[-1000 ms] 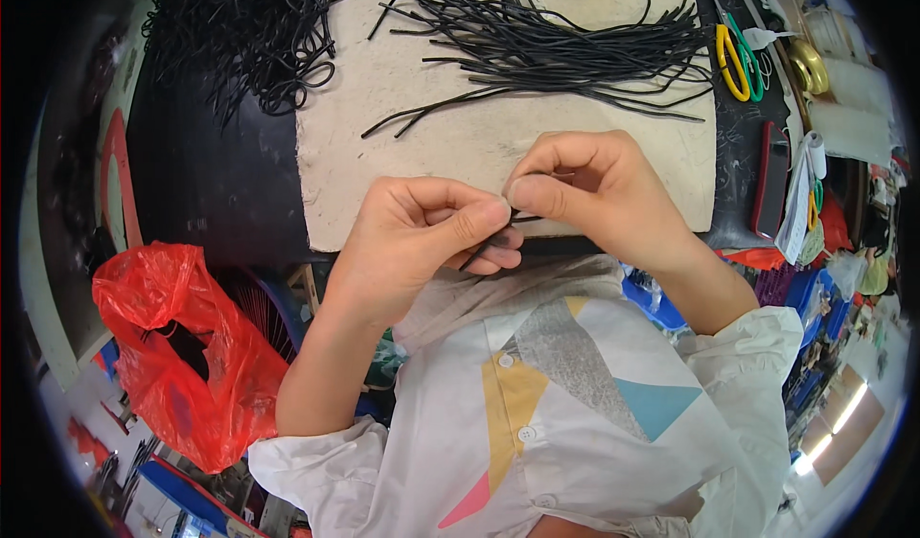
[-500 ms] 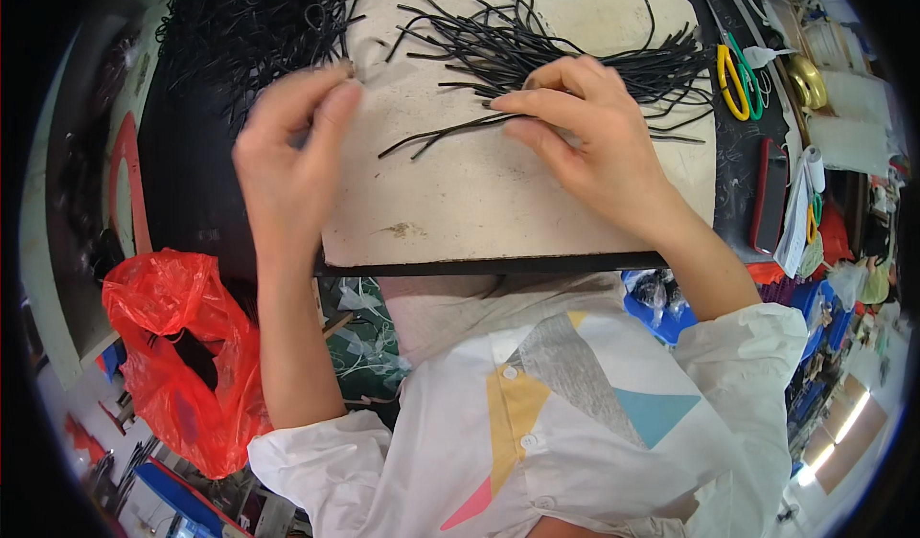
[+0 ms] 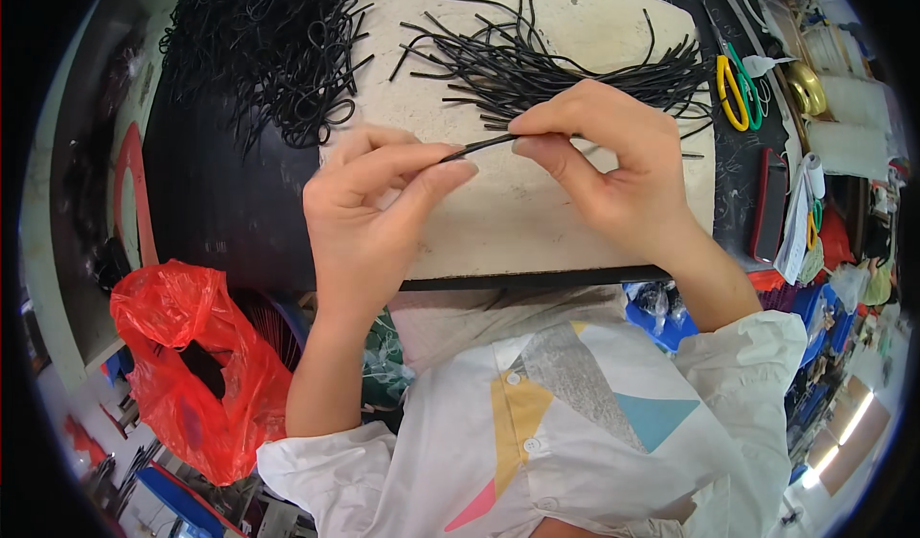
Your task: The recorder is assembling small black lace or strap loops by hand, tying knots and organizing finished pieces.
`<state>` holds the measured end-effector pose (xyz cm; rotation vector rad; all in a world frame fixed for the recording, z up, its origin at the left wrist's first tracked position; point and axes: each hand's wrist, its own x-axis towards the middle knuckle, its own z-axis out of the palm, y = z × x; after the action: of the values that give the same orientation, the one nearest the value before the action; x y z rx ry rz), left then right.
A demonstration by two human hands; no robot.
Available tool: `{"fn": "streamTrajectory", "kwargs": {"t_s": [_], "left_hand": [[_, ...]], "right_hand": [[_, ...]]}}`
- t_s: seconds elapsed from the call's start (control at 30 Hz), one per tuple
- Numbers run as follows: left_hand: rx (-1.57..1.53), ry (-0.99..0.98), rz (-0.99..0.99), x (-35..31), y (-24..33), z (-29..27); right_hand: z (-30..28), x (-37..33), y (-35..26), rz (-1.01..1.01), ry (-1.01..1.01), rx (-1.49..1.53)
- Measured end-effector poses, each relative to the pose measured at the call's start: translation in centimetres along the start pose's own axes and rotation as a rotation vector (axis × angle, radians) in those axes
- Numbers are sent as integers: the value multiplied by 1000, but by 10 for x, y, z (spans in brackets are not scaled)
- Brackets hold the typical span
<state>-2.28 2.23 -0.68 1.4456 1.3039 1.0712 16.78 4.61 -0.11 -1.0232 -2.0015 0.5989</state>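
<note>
**Cord in both hands, most of the straight pile yet to go**

Cord (image 3: 484, 143) is what I hold now: one short black length, pinched at its left tip between my left hand's (image 3: 369, 217) thumb and forefinger and at its other end under the thumb and fingers of my right hand (image 3: 613, 169). Both hands are closed in a pinch, not spread. The piece hangs just above the pale work board (image 3: 537, 222), near the board's middle and a little toward me from the loose pile.

Judging progress from how things lie: beyond the board's far-left corner, on the dark table, sits a big heap of looped black cords (image 3: 273, 45), which I take to be the finished ones. On the board's far half lies the fan of straight black cords (image 3: 565, 64), still many of them. So a good share looks done, a fair number remains, and the piece in my hands is not yet bent into any loop that I can see.

Off the board's right edge lie yellow-handled scissors (image 3: 726, 88) and green-handled scissors (image 3: 747, 83), untouched. Below the board's left corner, a red plastic bag (image 3: 192, 366) hangs open.

Against half a second ago: then my left hand was up at the board's far-left corner, fingers spread beside the looped heap, while my right hand lay on the straight pile. Now both have come back toward the board's middle, and a single cord is stretched between them.
</note>
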Motion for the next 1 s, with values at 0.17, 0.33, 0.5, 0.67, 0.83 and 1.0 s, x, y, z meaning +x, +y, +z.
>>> {"fn": "streamTrajectory", "kwargs": {"t_s": [0.17, 0.33, 0.5, 0.67, 0.83, 1.0], "left_hand": [[-979, 75, -467, -8, 4, 18], [-1063, 201, -428, -13, 6, 36], [-997, 62, -386, -19, 5, 39], [-758, -26, -386, -18, 7, 29], [-467, -33, -235, -22, 13, 25], [-342, 96, -113, -22, 18, 19]], "right_hand": [[11, -12, -11, 467, 23, 616], [10, -15, -16, 251, 10, 303], [8, -22, -21, 397, 29, 519], [-3, -22, -23, 635, -17, 759], [-7, -21, -24, 691, -51, 734], [-20, -23, -14, -22, -153, -160]]}}
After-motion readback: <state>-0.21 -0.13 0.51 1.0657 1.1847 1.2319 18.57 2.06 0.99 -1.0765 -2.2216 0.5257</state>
